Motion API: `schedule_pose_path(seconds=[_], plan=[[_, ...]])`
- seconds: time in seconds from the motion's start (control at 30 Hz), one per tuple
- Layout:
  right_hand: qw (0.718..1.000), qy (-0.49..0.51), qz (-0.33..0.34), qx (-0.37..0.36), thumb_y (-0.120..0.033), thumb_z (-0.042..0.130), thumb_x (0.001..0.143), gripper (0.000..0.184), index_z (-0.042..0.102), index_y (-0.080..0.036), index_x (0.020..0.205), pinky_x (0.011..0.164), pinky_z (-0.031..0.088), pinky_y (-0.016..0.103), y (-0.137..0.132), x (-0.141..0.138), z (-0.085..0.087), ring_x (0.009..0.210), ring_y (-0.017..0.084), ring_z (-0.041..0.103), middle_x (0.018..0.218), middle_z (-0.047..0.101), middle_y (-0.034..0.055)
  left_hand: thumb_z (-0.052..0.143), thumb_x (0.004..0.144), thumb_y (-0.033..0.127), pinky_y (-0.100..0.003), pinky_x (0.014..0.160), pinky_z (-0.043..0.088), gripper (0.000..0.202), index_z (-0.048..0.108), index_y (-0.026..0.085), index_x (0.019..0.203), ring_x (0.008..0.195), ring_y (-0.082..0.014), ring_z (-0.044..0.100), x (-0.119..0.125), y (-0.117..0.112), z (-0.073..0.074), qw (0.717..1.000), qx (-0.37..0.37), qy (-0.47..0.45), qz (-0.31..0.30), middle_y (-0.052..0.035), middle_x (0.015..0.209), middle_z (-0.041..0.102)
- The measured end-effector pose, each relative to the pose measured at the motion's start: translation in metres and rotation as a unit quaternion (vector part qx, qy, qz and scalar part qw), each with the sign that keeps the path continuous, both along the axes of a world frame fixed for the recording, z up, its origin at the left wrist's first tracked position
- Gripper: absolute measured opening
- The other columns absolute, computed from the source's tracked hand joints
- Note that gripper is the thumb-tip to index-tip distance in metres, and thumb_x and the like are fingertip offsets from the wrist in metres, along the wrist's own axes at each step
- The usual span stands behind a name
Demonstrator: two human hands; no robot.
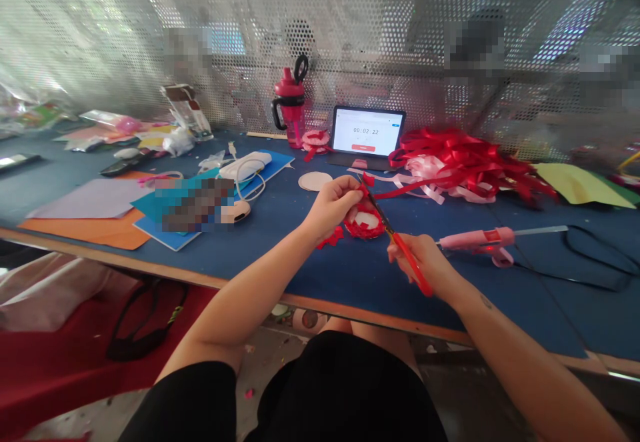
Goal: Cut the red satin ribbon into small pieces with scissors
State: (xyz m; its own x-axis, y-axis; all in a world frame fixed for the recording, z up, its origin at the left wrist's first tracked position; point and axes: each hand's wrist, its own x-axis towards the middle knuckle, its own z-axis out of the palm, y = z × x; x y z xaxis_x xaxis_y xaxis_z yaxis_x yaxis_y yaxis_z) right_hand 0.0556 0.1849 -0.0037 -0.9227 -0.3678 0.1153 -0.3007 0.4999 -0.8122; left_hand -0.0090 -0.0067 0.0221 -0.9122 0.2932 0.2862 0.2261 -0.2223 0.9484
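1. Left hand: closed, fingers pinching a red ribbon strand above the table.
2. Right hand: closed around red-handled scissors, blades angled up at the ribbon by the left hand.
3. Red ribbon rosette: just below both hands, over a blue table mat.
4. Red ribbon scraps: on the mat, just beside the rosette.
5. Pink glue gun: on the mat, near the right hand.
6. Red and pink ribbon heap, tablet showing a timer, red water bottle: farther back, well apart from both hands.
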Motion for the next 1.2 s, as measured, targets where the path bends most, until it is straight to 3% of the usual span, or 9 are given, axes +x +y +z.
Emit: schedule_pose_path(seconds=[0.27,0.6,0.8,1.0,1.1,1.2], plan=[[0.999,-0.037,-0.008,-0.031,-0.057,0.046,0.085,0.045,0.051,-0.019,0.063,0.036,0.032,0.021,0.001,-0.001,-0.003,0.032,0.009,0.038,0.038,0.037,-0.0056,0.056,0.074,0.022,-0.015,0.035,0.023,0.013,0.046,0.017,0.069,0.033,-0.0006,0.039,0.000,0.000,0.001,1.000,0.003,-0.006,0.003,0.0013,0.057,0.061],[0.991,-0.040,0.040,-0.124,-0.068,0.028,0.089,0.062,0.058,-0.015,0.092,0.047,0.043,0.024,0.007,0.000,-0.008,0.047,0.012,0.050,0.054,0.047,-0.0020,0.053,0.077,0.021,-0.015,0.038,0.027,0.009,0.049,0.016,0.071,0.038,-0.0020,0.042,0.003,0.001,0.004,1.000,0.009,-0.017,0.010,0.0000,0.061,0.063],[0.997,-0.013,0.060,-0.056,-0.070,0.024,0.089,0.066,0.058,-0.015,0.100,0.052,0.045,0.025,0.009,0.000,-0.008,0.055,0.014,0.052,0.064,0.049,0.0000,0.050,0.077,0.011,-0.015,0.050,0.039,0.006,0.055,0.014,0.079,0.049,-0.0032,0.050,0.001,0.003,0.002,0.999,0.025,-0.046,-0.010,-0.0009,0.068,0.064],[0.996,0.068,0.051,0.006,-0.066,0.025,0.091,0.059,0.055,-0.017,0.104,0.059,0.047,0.028,0.012,0.000,-0.011,0.065,0.017,0.054,0.076,0.053,0.0043,0.057,0.082,0.019,-0.017,0.057,0.047,0.006,0.053,0.015,0.079,0.057,-0.0060,0.059,-0.002,0.002,0.001,0.999,0.044,-0.007,0.025,-0.0013,0.071,0.065],[0.993,0.109,0.050,0.020,-0.070,0.025,0.088,0.061,0.053,-0.018,0.103,0.063,0.047,0.030,0.011,-0.001,-0.010,0.069,0.018,0.055,0.078,0.055,0.0057,0.058,0.084,0.025,-0.016,0.045,0.039,0.009,0.054,0.017,0.084,0.045,-0.0051,0.051,-0.003,0.000,0.001,0.998,0.037,0.011,0.046,0.0037,0.057,0.057],[0.993,0.107,0.033,0.048,-0.073,0.026,0.086,0.062,0.054,-0.018,0.092,0.057,0.044,0.028,0.010,-0.003,-0.007,0.058,0.016,0.050,0.065,0.051,0.0016,0.058,0.085,0.027,-0.014,0.037,0.024,0.010,0.054,0.019,0.083,0.036,-0.0026,0.032,-0.003,0.000,0.002,0.996,0.043,0.016,0.075,0.0093,0.045,0.037]])
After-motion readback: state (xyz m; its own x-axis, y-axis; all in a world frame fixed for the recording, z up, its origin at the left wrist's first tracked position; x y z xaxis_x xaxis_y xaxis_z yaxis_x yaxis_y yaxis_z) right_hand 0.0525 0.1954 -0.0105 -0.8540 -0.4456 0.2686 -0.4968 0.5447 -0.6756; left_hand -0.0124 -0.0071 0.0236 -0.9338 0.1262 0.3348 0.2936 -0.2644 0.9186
